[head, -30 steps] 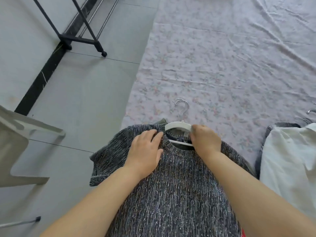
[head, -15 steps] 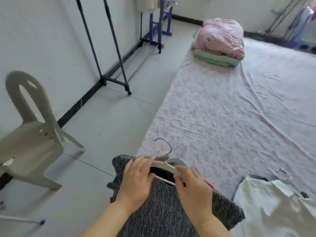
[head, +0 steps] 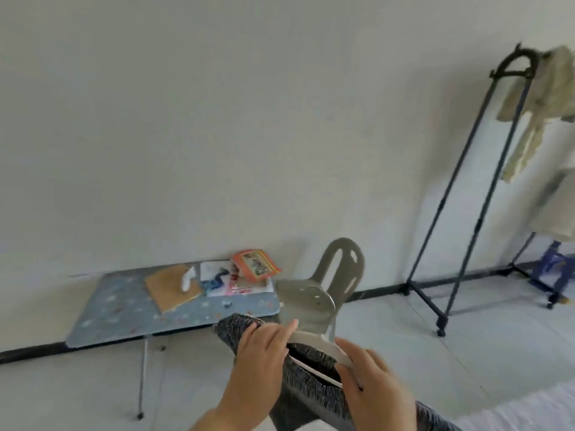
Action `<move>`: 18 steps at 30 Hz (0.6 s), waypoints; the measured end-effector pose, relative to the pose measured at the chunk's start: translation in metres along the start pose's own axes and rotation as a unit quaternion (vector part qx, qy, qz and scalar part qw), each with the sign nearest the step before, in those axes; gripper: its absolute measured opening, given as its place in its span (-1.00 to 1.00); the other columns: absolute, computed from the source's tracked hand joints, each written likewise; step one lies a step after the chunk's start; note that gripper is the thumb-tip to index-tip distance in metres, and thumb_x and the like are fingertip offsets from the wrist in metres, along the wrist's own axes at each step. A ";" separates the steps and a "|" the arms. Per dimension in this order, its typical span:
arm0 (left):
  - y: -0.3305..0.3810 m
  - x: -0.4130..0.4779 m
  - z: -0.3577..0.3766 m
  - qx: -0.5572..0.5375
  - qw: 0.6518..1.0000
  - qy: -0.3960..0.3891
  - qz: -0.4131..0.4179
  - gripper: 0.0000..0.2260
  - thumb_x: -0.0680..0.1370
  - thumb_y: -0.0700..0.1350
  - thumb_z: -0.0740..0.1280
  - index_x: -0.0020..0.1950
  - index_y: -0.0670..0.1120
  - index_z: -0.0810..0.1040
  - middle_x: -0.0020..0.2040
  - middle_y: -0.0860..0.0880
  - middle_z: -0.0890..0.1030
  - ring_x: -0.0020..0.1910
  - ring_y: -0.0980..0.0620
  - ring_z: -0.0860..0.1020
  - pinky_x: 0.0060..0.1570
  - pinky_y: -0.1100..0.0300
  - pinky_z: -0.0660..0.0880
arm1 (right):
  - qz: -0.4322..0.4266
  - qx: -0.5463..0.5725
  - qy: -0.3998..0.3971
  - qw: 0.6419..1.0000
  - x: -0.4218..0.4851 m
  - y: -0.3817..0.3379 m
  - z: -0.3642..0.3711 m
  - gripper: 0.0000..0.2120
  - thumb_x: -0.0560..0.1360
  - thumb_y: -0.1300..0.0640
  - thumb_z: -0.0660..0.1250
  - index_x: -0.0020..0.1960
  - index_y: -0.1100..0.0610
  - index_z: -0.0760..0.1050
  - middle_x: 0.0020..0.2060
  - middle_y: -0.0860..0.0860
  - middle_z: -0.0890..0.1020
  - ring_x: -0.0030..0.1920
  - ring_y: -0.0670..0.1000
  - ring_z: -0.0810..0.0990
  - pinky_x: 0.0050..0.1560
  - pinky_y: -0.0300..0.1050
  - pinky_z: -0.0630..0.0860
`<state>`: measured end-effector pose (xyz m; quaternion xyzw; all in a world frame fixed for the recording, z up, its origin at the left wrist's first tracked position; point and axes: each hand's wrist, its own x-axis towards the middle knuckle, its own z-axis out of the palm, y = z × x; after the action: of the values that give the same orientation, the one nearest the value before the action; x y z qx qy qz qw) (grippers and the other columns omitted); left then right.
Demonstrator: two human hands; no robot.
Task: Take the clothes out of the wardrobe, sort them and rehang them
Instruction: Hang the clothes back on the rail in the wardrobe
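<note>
Left hand grips the grey knit sweater at its shoulder, fingers curled over the fabric, index finger lying along the top of the white hanger. Right hand is closed round the hanger's other arm, with the lower bar running under its fingers. The hanger sits inside the sweater's neck opening. The sweater is held up in the air between both hands, low centre of view, body hanging down out of frame. The hook is hard to make out.

Just behind the hands stands a grey plastic chair, back toward the wall. Left of it is a low folding tabletop with a blue patterned cover. On it lie a brown board with a small white object on top, some printed paper, and an orange book tilted at the far corner.

At right a dark metal clothes rack stands by the wall, with a pale garment hanging from its top, blurred. A blue stool is at far right. A pale bed sheet shows at lower right.
</note>
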<state>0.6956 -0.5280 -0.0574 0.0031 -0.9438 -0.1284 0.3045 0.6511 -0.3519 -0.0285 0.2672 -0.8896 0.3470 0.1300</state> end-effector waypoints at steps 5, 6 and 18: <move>-0.077 -0.054 -0.114 0.083 0.983 0.131 -0.098 -0.57 0.43 -0.26 0.37 0.29 -0.12 0.47 0.04 0.03 0.58 0.06 0.08 0.53 0.10 -0.06 0.50 | -0.144 0.069 -0.062 0.985 0.030 -0.130 0.044 -0.54 0.21 0.24 0.59 0.01 -0.15 0.62 -0.22 -0.15 0.65 -0.41 -0.12 0.55 -0.54 -0.40 0.32; -0.093 -0.070 -0.135 0.086 0.979 0.151 -0.108 -0.56 0.43 -0.26 0.33 0.31 -0.13 0.43 0.06 0.03 0.56 0.07 0.10 0.48 0.08 -0.06 0.50 | -0.172 0.071 -0.068 0.980 0.031 -0.157 0.056 -0.49 0.13 0.27 0.62 -0.01 -0.12 0.64 -0.26 -0.15 0.65 -0.46 -0.13 0.53 -0.60 -0.39 0.35; -0.286 -0.267 -0.385 0.288 0.892 0.188 -0.293 -0.52 0.37 -0.08 0.36 0.28 -0.03 0.37 0.02 0.10 0.56 0.04 0.20 0.35 0.00 0.14 0.52 | -0.413 0.185 -0.163 0.877 -0.014 -0.501 0.239 -0.44 0.08 0.30 0.64 -0.01 -0.11 0.65 -0.31 -0.15 0.62 -0.18 -0.11 0.47 -0.57 -0.42 0.23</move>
<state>1.1140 -0.8742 0.0206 0.3913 -0.8206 0.0681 0.4109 0.9350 -0.8199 0.0671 0.6819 -0.6269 0.3715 0.0630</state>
